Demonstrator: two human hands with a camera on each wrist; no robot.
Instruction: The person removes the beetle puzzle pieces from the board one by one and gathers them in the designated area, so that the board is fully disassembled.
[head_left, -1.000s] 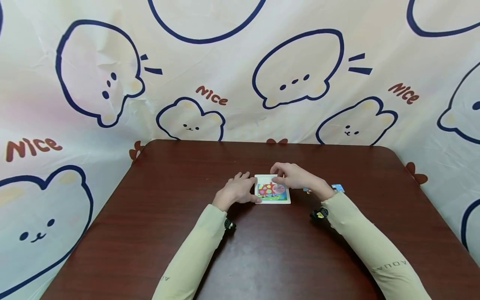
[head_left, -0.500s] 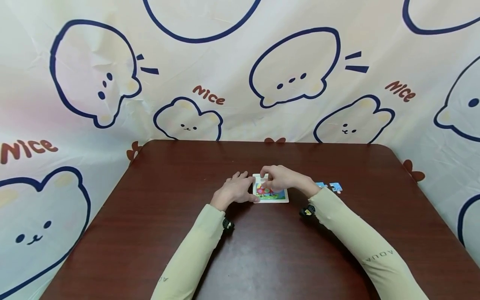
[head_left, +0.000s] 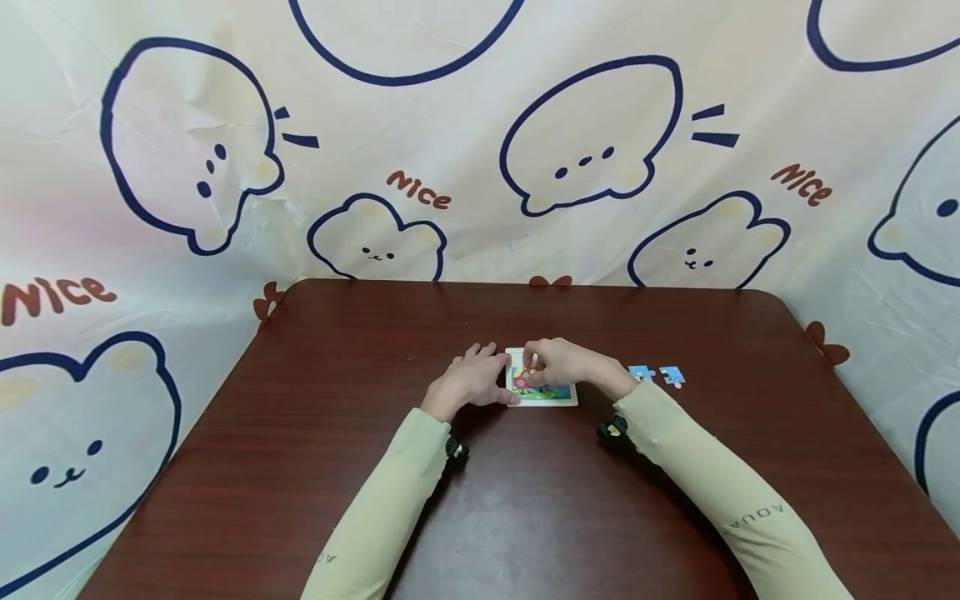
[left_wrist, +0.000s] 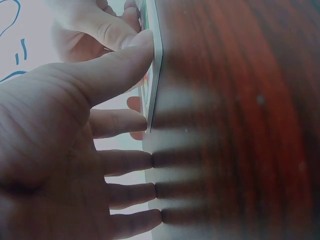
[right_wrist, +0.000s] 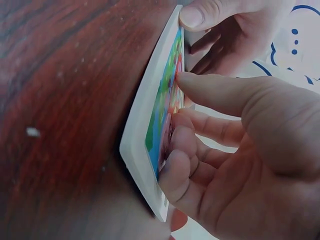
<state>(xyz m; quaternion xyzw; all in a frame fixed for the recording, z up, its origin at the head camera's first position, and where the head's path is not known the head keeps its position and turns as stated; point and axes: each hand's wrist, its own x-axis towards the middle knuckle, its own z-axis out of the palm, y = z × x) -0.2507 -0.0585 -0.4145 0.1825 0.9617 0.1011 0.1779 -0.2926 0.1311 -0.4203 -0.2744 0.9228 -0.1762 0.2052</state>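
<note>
A small jigsaw puzzle in a white tray point(head_left: 547, 404) lies on the table, with a red spotted cartoon bug on green grass. My left hand point(head_left: 467, 379) is spread along the tray's left side. Its thumb point(left_wrist: 140, 50) presses on the near rim, and the other fingers stay nearly straight, their tips down at the table. Over the picture, my right hand point(head_left: 566, 362) has its thumb and forefinger on either side of a colourful puzzle piece point(right_wrist: 175, 96) at the surface. The other right fingers point(right_wrist: 177, 170) are curled against the picture. My right hand hides part of the puzzle in the head view.
Two loose blue puzzle pieces, one near the right wrist point(head_left: 642, 372) and a second piece point(head_left: 672, 376) farther right, lie on the brown table point(head_left: 525, 517). A cartoon-printed curtain point(head_left: 480, 150) hangs behind the table.
My right hand has moved left across the puzzle, then settled lower with its fingertips on the left part of the picture. Both loose pieces now show fully. The left hand stays on the tray.
</note>
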